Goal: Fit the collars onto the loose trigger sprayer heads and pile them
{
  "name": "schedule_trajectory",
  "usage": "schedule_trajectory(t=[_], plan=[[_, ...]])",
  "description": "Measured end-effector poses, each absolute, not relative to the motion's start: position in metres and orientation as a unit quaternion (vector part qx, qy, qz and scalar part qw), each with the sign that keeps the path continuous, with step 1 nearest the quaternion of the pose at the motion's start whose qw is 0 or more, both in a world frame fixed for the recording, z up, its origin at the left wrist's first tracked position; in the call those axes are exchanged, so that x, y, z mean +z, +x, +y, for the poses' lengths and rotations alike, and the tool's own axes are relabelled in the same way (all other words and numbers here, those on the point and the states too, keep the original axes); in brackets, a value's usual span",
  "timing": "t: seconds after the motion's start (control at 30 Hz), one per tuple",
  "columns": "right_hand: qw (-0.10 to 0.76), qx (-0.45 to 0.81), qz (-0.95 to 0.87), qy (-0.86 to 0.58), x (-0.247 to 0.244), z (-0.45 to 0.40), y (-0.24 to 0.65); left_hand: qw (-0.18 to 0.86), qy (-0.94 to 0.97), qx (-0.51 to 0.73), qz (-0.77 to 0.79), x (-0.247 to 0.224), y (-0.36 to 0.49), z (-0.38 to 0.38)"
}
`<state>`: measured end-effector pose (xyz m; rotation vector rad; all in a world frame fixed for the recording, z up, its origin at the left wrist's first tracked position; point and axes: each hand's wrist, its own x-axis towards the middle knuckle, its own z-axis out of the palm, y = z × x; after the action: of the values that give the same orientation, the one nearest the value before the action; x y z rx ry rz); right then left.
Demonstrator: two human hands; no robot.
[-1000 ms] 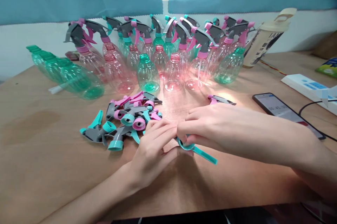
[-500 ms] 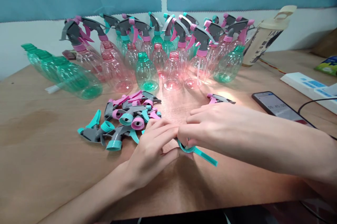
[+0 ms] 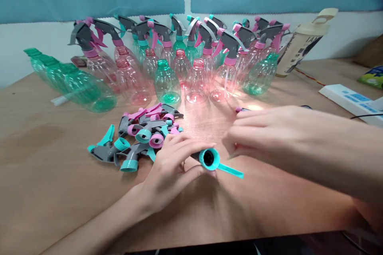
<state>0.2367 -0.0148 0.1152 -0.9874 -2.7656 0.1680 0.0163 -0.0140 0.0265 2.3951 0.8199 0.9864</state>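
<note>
My left hand [image 3: 169, 165] is closed around a grey spray trigger head [image 3: 210, 159]. Its teal screw collar faces up toward me with a dark hole inside, and its teal lever sticks out to the right. Just right of the collar, apart from it, my right hand [image 3: 254, 131] has its fingers curled together; whatever they may pinch is hidden. Beside my left hand lies a pile of loose spray heads [image 3: 143, 135] in grey with pink or teal parts. One more spray head [image 3: 239, 109] shows only its pink tip behind my right hand.
Pink and green spray bottles [image 3: 167, 83] stand across the back, some with heads on, some open-necked. Green bottles [image 3: 86, 91] lean or lie at left beside white tubes [image 3: 60, 100]. A shaker cup [image 3: 302, 43] and power strip [image 3: 350, 97] are at right; my arm mostly covers a phone.
My right hand has lifted off the teal collar and moved right, uncovering the opening. My left hand keeps its hold on the spray trigger head, whose collar now tilts toward me.
</note>
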Motion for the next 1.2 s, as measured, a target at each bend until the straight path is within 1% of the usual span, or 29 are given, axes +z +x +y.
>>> schedule_trajectory(t=[0.13, 0.4, 0.67, 0.8, 1.0, 1.2], plan=[[0.107, 0.117, -0.929, -0.333, 0.124, -0.002, 0.244, 0.223, 0.844, 0.378, 0.308, 0.027, 0.016, -0.012], [0.109, 0.196, -0.929, -0.294, 0.108, 0.005, 0.226, 0.226, 0.830, 0.393, 0.324, 0.021, 0.018, -0.011], [0.100, 0.213, -0.923, -0.303, 0.103, 0.006, 0.222, 0.206, 0.844, 0.390, 0.305, 0.020, 0.016, -0.012], [0.118, 0.235, -0.913, -0.313, 0.107, 0.011, 0.225, 0.215, 0.839, 0.386, 0.318, 0.020, 0.016, -0.012], [0.190, 0.295, -0.884, -0.310, 0.112, 0.013, 0.230, 0.215, 0.829, 0.397, 0.329, 0.020, 0.017, -0.013], [0.211, 0.359, -0.860, -0.293, 0.101, 0.018, 0.223, 0.222, 0.817, 0.401, 0.350, 0.021, 0.020, -0.014]])
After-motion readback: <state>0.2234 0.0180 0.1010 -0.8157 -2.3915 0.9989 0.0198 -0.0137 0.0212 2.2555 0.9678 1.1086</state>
